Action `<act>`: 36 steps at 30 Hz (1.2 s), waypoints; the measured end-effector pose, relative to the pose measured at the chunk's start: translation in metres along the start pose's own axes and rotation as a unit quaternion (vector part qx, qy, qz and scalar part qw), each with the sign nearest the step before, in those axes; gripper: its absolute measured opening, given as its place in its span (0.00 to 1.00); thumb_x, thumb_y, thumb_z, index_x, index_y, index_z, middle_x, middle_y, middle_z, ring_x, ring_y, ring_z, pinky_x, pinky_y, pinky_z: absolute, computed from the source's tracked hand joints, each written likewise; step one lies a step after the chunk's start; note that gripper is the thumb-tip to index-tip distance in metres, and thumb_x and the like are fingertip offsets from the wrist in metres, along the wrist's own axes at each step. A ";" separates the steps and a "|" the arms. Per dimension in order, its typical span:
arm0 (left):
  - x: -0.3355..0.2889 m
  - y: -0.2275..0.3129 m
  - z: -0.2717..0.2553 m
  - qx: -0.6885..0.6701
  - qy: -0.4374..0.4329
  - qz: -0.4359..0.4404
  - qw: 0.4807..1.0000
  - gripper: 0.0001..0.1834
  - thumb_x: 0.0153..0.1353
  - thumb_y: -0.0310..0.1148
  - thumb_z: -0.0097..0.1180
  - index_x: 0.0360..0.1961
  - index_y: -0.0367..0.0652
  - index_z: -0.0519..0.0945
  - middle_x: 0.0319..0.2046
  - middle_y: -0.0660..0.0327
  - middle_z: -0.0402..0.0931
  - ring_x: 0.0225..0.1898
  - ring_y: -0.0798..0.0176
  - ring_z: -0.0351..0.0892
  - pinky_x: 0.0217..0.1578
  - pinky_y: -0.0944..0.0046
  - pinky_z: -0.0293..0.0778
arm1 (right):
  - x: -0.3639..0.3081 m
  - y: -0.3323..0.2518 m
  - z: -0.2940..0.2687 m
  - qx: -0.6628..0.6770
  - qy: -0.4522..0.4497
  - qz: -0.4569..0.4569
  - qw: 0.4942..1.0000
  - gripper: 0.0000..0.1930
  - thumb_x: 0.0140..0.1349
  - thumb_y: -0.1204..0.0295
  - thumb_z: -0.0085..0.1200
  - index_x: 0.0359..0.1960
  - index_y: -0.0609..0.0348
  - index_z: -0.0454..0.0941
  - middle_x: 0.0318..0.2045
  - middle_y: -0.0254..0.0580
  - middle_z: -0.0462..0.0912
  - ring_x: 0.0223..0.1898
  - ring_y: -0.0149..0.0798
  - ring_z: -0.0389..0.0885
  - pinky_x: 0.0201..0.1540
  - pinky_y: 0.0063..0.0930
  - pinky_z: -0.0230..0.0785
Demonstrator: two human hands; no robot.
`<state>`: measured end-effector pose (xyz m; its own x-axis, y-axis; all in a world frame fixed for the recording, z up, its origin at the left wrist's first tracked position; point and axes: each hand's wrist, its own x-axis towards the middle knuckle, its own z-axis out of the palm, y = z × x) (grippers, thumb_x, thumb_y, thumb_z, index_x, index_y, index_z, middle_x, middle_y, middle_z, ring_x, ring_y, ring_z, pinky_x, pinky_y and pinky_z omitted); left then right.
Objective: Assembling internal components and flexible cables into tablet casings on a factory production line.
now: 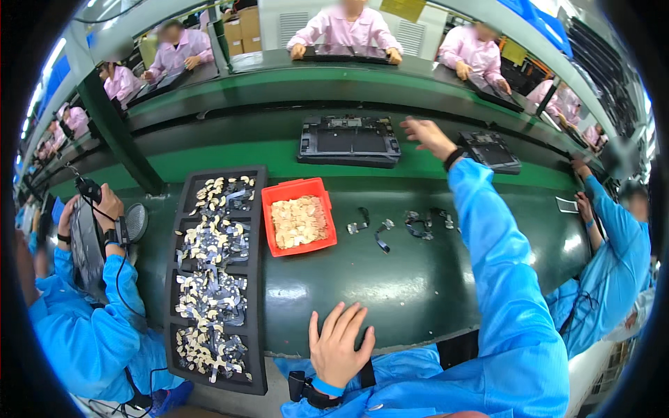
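Observation:
My left hand [341, 345] rests open near the table's front edge, fingers spread and holding nothing. My right hand [431, 138] is stretched far forward over the green belt, its fingers extended, beside the right end of a flat black device housing [350, 143]. No object shows in that hand. A second black housing [490, 151] lies to its right. Several small dark flex cables with light ends, such as this one [383, 235], are scattered on the green table between my hands. A red bin [331, 209] holds many cream-coloured pieces.
Left of the bin lies a long black foam tray [257, 292], its compartments filled with dark flex cables and cream pieces. Blue-sleeved co-workers [87, 327] [606, 258] sit on both sides. Pink-clad people [348, 31] work across the belt. A green post [118, 132] rises at left.

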<state>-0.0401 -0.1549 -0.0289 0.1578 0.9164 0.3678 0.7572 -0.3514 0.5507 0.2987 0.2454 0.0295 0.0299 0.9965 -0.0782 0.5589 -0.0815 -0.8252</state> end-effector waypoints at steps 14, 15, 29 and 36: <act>0.023 0.025 0.000 0.028 0.044 -0.041 0.998 0.11 0.53 0.35 0.69 0.39 0.56 0.89 0.49 0.69 0.85 0.56 0.60 0.81 0.63 0.48 0.68 | -0.078 0.345 -0.373 -0.410 0.289 0.197 0.842 0.47 0.66 0.30 0.43 0.50 0.73 0.83 0.47 0.73 0.84 0.56 0.66 0.81 0.63 0.51 0.67; 0.021 0.028 -0.002 0.057 0.037 -0.055 0.996 0.11 0.53 0.35 0.69 0.39 0.56 0.89 0.49 0.69 0.85 0.56 0.60 0.81 0.63 0.48 0.68 | -0.058 0.345 -0.309 -0.373 0.338 0.242 0.830 0.48 0.67 0.30 0.41 0.50 0.74 0.83 0.48 0.74 0.83 0.56 0.67 0.81 0.66 0.52 0.63; 0.011 0.017 0.003 0.046 0.048 -0.031 0.997 0.09 0.53 0.36 0.68 0.37 0.57 0.89 0.48 0.71 0.86 0.56 0.62 0.81 0.64 0.49 0.65 | -0.054 0.249 -0.271 -0.002 0.302 0.281 0.911 0.21 0.57 0.54 0.66 0.40 0.60 0.81 0.28 0.38 0.78 0.30 0.41 0.74 0.38 0.42 0.65; 0.008 0.012 0.010 0.035 0.042 -0.041 0.998 0.06 0.53 0.37 0.67 0.34 0.59 0.90 0.46 0.75 0.87 0.54 0.65 0.82 0.63 0.50 0.64 | -0.069 0.232 -0.265 0.010 0.248 0.303 0.920 0.17 0.56 0.56 0.62 0.37 0.55 0.78 0.31 0.36 0.73 0.34 0.38 0.71 0.41 0.44 0.66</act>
<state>-0.0235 -0.1506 -0.0265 0.0417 0.9213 0.3866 0.8077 -0.2589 0.5297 0.6460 0.1630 -0.0077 0.7080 0.6538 -0.2671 0.2992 -0.6203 -0.7251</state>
